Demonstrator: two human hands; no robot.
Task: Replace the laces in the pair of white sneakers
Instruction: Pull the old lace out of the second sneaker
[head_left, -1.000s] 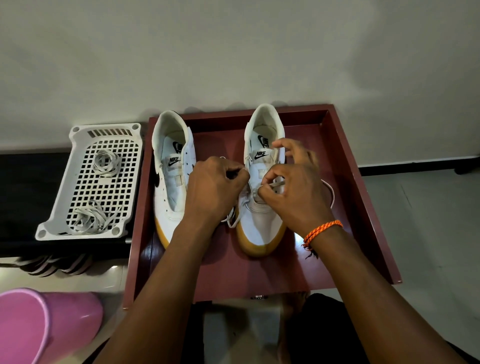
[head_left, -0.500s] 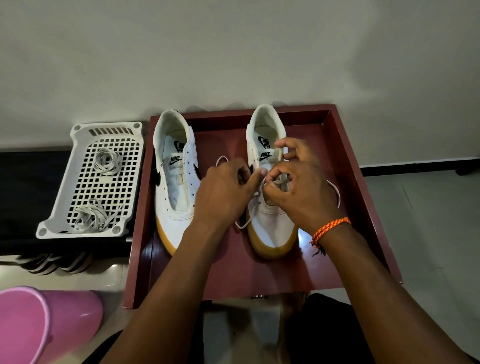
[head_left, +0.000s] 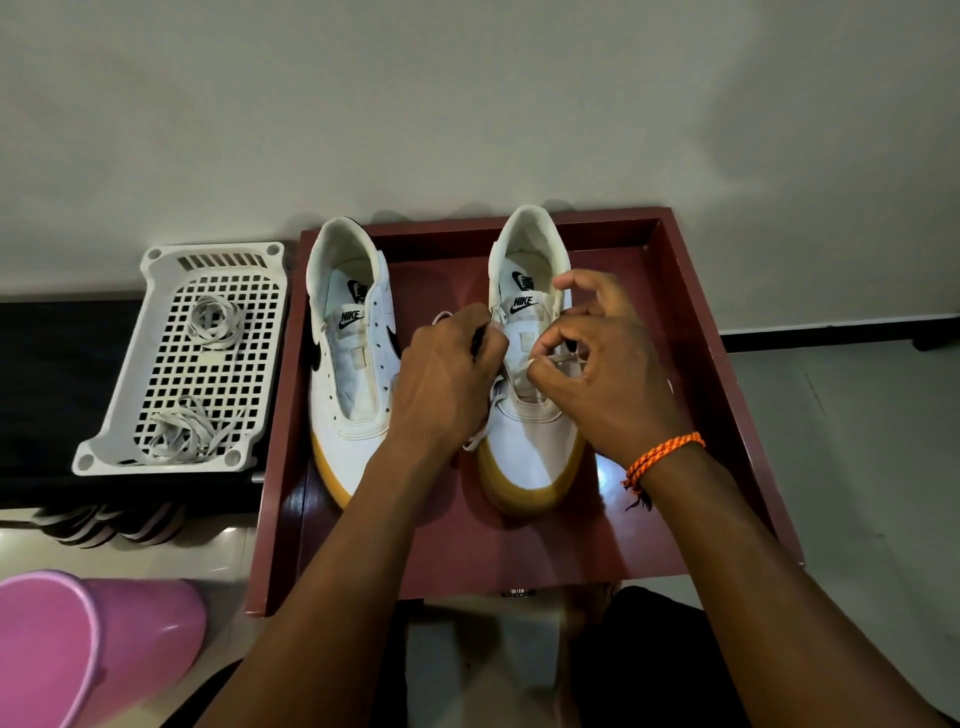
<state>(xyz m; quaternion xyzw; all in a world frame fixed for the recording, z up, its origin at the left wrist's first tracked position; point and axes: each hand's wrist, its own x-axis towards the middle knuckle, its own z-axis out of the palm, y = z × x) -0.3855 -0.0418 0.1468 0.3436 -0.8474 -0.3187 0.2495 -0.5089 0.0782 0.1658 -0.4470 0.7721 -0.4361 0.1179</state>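
Lacing in progress on the right-hand sneaker (head_left: 524, 395), head view: two white sneakers stand side by side, toes toward the viewer, in a dark red tray (head_left: 691, 332); the left-hand sneaker (head_left: 348, 364) carries no lace at all. The left hand (head_left: 447, 384) is curled round one run of the white lace (head_left: 480, 439), whose loose tail hangs down beside the toe. The right hand (head_left: 613, 374) pinches the other lace end between thumb and forefinger just over the eyelets, its remaining fingers lifted clear. Judged from this, the step in hand is threading an eyelet about midway up the shoe, with the upper rows not yet laced. The next move calls for guiding the pinched tip through the hole and drawing both runs even. Beside the tray, a white perforated basket (head_left: 156, 452) holds two loose bundles of laces (head_left: 182, 431); a pink bucket (head_left: 93, 649) lies at the near left.
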